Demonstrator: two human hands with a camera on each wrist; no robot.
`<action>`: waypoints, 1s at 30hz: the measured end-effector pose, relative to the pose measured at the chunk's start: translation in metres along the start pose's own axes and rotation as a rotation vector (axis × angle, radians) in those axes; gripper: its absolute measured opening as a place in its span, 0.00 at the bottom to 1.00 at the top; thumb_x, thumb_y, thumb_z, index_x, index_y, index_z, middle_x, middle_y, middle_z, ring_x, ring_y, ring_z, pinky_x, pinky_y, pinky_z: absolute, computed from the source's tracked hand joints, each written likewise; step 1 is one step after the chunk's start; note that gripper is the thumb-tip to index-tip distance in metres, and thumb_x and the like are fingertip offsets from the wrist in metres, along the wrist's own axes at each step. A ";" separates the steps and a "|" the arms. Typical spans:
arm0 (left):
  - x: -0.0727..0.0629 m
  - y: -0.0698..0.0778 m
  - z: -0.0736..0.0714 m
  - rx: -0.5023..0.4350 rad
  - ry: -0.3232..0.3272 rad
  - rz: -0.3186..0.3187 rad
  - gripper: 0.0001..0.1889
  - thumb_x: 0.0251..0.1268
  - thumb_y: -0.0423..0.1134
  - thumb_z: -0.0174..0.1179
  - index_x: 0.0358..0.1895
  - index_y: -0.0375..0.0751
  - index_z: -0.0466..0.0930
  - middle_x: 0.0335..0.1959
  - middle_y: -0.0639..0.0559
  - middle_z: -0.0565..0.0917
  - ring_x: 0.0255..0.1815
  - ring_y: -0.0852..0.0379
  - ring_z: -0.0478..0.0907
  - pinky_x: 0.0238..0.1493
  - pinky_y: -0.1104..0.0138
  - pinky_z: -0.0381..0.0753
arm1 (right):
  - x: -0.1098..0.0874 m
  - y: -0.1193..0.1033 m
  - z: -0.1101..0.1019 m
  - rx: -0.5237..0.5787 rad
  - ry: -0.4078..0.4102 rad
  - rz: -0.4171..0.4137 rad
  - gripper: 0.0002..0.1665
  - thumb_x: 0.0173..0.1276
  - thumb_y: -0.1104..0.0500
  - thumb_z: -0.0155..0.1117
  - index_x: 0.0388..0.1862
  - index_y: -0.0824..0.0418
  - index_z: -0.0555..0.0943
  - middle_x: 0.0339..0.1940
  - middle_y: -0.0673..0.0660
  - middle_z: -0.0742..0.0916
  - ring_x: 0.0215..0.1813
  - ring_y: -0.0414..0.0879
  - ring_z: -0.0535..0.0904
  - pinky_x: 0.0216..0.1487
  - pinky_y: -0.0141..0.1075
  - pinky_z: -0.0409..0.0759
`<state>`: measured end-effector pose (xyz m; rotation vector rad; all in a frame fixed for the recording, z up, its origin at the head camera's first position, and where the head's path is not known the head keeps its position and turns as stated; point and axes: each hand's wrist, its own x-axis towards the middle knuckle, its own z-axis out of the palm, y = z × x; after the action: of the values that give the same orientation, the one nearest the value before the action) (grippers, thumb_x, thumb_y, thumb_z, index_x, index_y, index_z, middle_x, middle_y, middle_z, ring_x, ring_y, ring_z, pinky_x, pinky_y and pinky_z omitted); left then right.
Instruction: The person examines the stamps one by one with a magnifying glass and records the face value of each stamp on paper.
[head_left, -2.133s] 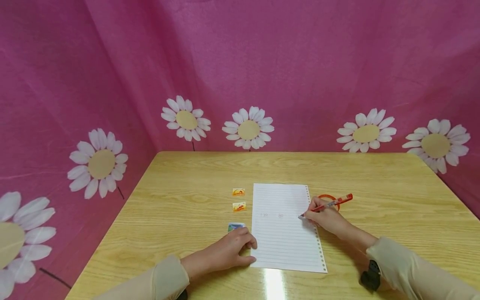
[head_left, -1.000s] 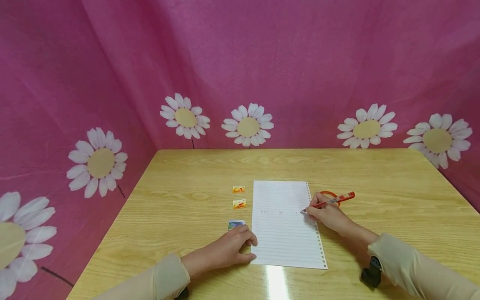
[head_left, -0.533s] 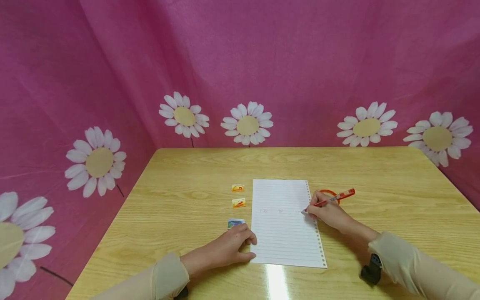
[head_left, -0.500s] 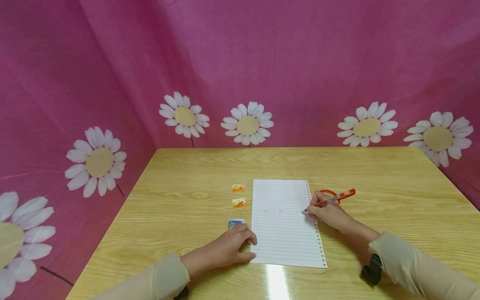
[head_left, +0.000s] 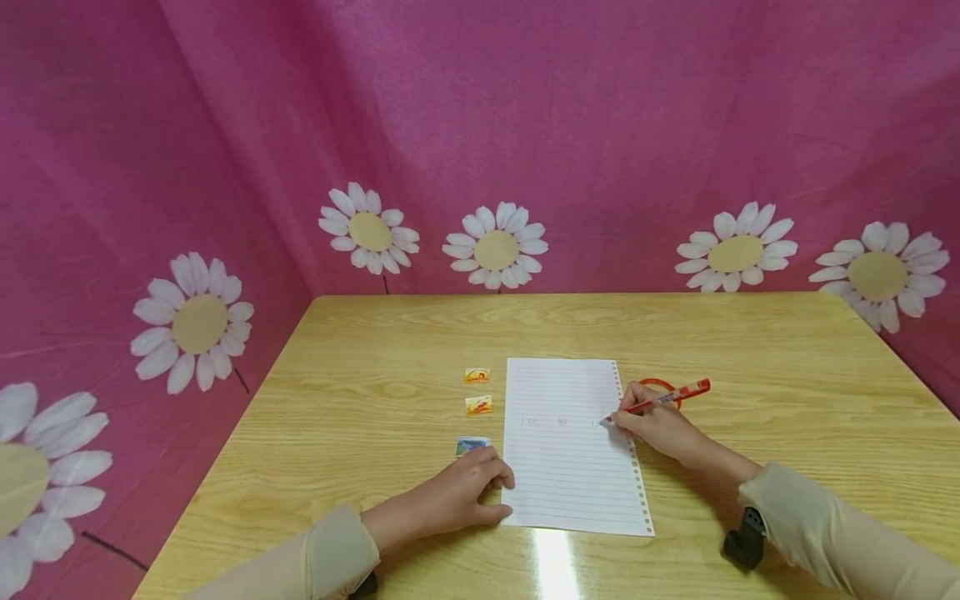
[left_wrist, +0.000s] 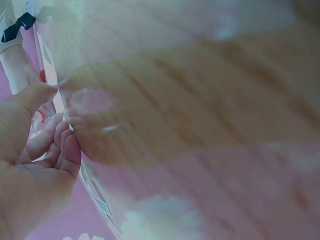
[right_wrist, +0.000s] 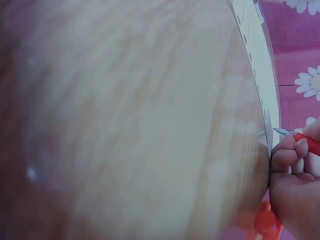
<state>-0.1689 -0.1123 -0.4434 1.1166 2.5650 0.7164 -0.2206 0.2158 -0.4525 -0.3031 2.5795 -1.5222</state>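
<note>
A lined sheet of paper (head_left: 570,483) with punched holes along its right edge lies on the table. My right hand (head_left: 663,429) pinches a red pen (head_left: 686,390), its tip on the paper at the end of a row of faint handwritten numbers (head_left: 562,422). In the right wrist view the pen tip (right_wrist: 281,130) shows beyond the curled fingers. My left hand (head_left: 461,496) rests at the sheet's lower left edge, fingers loosely bent and holding nothing. A blue-green picture card (head_left: 471,446) lies partly under its fingers.
Two small yellow-orange cards (head_left: 477,376) lie in a column above the blue-green one, left of the paper. Behind my right hand is an orange-red ring-shaped thing (head_left: 660,383), mostly hidden. A pink flowered curtain (head_left: 600,125) borders the wooden table (head_left: 360,367).
A third number has appeared on the row at the pen tip, right of the two earlier ones. My right hand has shifted slightly; the left hand stays in place.
</note>
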 end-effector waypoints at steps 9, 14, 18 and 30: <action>0.000 -0.001 -0.001 0.006 0.007 0.006 0.10 0.65 0.42 0.64 0.44 0.43 0.77 0.37 0.56 0.71 0.39 0.65 0.66 0.43 0.78 0.69 | 0.000 -0.003 0.000 0.020 0.022 0.037 0.10 0.66 0.63 0.60 0.33 0.67 0.69 0.20 0.50 0.75 0.22 0.36 0.67 0.24 0.28 0.66; -0.001 0.000 -0.001 -0.010 -0.002 -0.010 0.10 0.65 0.42 0.64 0.44 0.43 0.77 0.38 0.56 0.72 0.40 0.66 0.66 0.45 0.77 0.70 | 0.000 -0.002 -0.001 0.093 0.007 0.085 0.10 0.69 0.62 0.59 0.35 0.66 0.69 0.20 0.50 0.75 0.22 0.38 0.69 0.25 0.30 0.69; -0.001 0.001 0.000 -0.006 -0.002 -0.006 0.10 0.65 0.42 0.64 0.45 0.43 0.78 0.38 0.56 0.72 0.41 0.66 0.67 0.46 0.77 0.71 | -0.002 -0.001 -0.002 0.104 0.001 0.054 0.11 0.68 0.62 0.60 0.36 0.69 0.69 0.21 0.50 0.76 0.23 0.37 0.70 0.25 0.30 0.70; -0.001 0.000 0.000 0.006 0.010 0.007 0.10 0.64 0.41 0.65 0.45 0.43 0.78 0.38 0.57 0.72 0.40 0.67 0.66 0.44 0.78 0.71 | -0.003 -0.006 0.000 0.195 0.049 -0.070 0.11 0.67 0.67 0.60 0.36 0.74 0.69 0.22 0.43 0.79 0.24 0.33 0.70 0.25 0.27 0.71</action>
<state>-0.1679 -0.1129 -0.4436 1.1267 2.5744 0.7183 -0.2174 0.2133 -0.4473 -0.3416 2.4542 -1.8108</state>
